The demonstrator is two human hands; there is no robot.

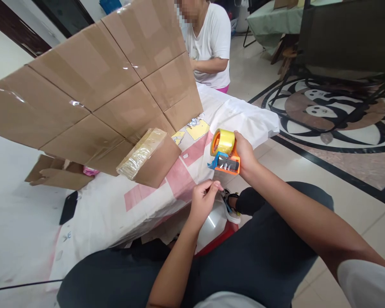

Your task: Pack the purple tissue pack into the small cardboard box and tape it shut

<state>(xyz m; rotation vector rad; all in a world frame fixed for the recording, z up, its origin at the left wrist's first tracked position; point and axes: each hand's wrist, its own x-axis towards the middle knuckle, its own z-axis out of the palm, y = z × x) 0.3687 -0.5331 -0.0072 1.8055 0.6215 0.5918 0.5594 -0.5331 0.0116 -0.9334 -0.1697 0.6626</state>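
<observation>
Hands: the right hand grips the orange tape dispenser with yellow roll, while just below-left the left hand pinches its clear tape end.

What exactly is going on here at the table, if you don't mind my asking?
A seated person holds an orange tape dispenser with a yellow-cored roll in the right hand, while the left hand pinches at what seems to be the clear tape end just below it. A large flattened cardboard box, its seams taped, stands tilted over the cloth-covered table. Across the table, another person in a white shirt is busy too.
</observation>
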